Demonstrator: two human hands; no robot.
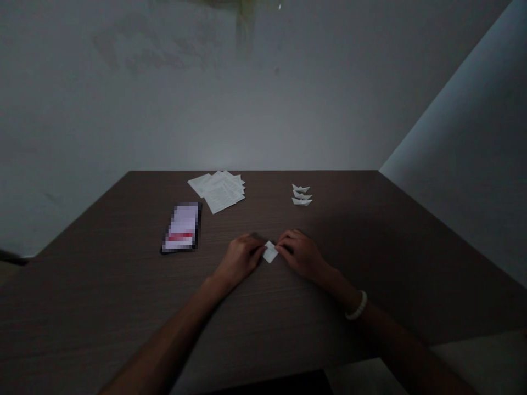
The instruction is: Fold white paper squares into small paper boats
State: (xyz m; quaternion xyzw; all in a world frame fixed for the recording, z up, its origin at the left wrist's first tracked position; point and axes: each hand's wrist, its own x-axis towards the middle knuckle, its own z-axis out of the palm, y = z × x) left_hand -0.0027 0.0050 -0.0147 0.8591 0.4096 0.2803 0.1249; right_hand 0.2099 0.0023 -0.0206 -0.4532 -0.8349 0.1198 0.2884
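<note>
A small white folded paper, diamond-shaped from here, is held just above or on the table between my two hands. My left hand pinches its left corner between thumb and fingers. On the opposite side, my right hand pinches the right corner in the same way. The fingertips cover both side corners. Beyond my right hand, three small white paper boats stand in a row, one behind another.
Printed paper sheets lie fanned out near the back left of the brown table. A phone with its screen lit rests to the left of my hands. Behind the table rises a stained wall.
</note>
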